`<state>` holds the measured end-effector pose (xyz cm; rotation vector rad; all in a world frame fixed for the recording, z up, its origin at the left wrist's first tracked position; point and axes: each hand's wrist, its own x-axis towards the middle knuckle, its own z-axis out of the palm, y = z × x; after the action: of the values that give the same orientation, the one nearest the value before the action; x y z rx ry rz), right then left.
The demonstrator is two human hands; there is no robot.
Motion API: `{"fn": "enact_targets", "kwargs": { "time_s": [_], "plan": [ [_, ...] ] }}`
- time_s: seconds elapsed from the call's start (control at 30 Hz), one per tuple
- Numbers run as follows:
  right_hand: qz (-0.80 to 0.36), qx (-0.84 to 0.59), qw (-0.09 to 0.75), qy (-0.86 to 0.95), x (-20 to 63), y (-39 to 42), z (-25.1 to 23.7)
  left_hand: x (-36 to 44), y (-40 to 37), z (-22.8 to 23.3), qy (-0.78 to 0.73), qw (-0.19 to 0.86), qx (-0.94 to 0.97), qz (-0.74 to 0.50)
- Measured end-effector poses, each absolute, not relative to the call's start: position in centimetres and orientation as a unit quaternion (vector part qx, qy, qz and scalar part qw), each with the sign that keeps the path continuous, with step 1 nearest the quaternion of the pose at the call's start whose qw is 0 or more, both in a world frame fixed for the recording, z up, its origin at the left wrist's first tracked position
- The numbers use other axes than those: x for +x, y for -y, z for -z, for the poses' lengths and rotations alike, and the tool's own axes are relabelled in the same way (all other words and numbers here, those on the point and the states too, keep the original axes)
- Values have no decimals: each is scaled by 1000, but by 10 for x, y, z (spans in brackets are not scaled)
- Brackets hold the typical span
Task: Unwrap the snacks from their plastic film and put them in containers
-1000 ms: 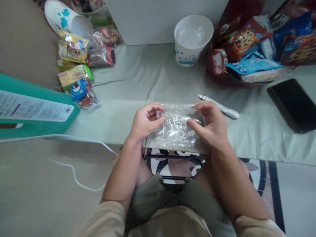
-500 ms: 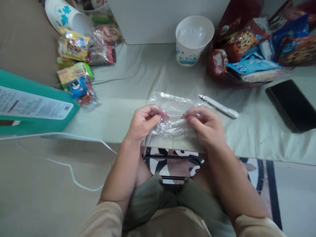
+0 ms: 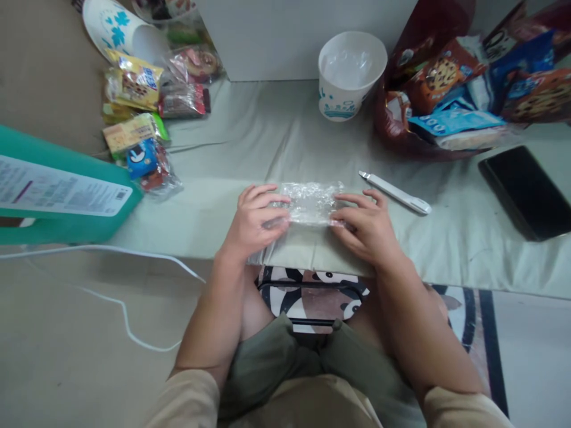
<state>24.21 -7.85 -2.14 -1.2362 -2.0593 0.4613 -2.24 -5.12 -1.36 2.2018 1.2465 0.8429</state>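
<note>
A crinkled clear plastic bag [image 3: 312, 205] lies between my hands near the front of the cloth-covered table, folded into a narrow strip. My left hand [image 3: 256, 220] holds its left end, fingers over the film and thumb at the near edge. At the right end, my right hand [image 3: 366, 226] grips it likewise, with the upper fingers stretched out. Just beyond that hand rests a white utility knife [image 3: 395, 193], touched by neither hand.
A white paper cup [image 3: 350, 77] with clear plastic inside stands at the back. Right of it are a dark red bag [image 3: 388, 134] of packaged snacks and a black phone [image 3: 529, 193]. Wrapped snacks [image 3: 134, 134], a tipped cup [image 3: 111, 30] and a green container [image 3: 66, 184] occupy the left.
The plastic bag, wider and looser before, is now a narrower, flatter strip. My fingers have gone from pinching its middle to spreading along its two ends.
</note>
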Motion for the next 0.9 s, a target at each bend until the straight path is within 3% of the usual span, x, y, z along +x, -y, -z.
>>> {"fn": "enact_targets", "kwargs": {
  "time_s": [0.2,0.33,0.47,0.67,0.77,0.9],
  "plan": [
    [-231,-601,383,662,234,70,23,-7,52,9,-550,237,714,-362],
    [-136,-642,357,665,235,69,25,2,49,9,-624,201,687,-314],
    [-102,-596,353,714,238,76,18,3,52,10,-554,299,713,-310],
    [-260,-543,302,739,224,85,-4,5,57,11,-409,455,666,-426],
    [-277,-542,308,731,220,87,-9,-1,53,15,-384,465,629,-491],
    [-160,-543,391,726,230,69,-31,-12,45,17,-467,419,610,-484]
  ]
}}
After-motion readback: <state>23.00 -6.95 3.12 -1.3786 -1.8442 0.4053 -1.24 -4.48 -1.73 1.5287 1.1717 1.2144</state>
